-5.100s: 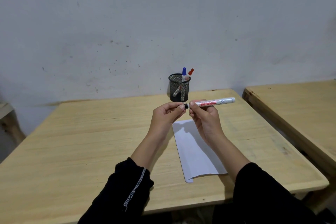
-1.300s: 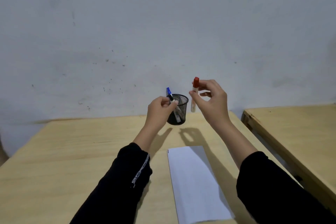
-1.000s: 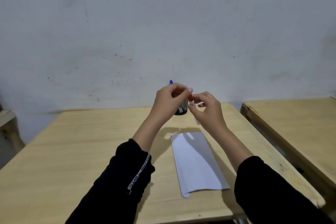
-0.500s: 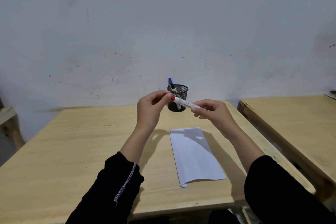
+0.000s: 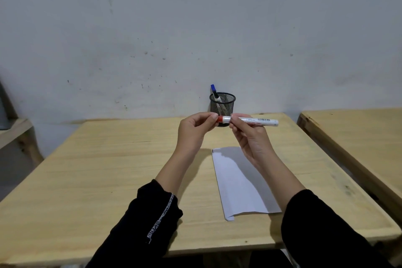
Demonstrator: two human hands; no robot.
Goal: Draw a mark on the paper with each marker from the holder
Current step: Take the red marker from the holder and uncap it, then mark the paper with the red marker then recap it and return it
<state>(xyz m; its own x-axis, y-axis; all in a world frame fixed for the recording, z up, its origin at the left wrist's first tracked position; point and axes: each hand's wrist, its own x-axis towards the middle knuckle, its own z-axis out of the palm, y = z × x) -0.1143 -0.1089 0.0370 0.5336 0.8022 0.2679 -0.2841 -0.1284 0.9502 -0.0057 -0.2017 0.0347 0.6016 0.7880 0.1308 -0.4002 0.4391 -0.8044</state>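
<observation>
red-capped marker held level above the paper

nearest us, two black sleeves reach in over the near edge of the pale wooden tabletop. between the forearms lies the white sheet of paper, flat on the wood, right of centre, its short bottom end near the near edge with one folded corner. its top left corner carries a small dark mark; the rest looks blank.

up above the paper's far end, both hands meet in the air. the right hand wraps its fingers round the white barrel of the red-capped marker, which lies almost level, its plain end pointing right. the left hand pinches the red cap end between thumb and fingertips, cap on the barrel.

further back, near the far edge of the tabletop, stands the black wire-mesh holder, upright, partly hidden behind the marker. a blue-capped marker leans out of it to the left. behind that, the grey scuffed wall.
</observation>
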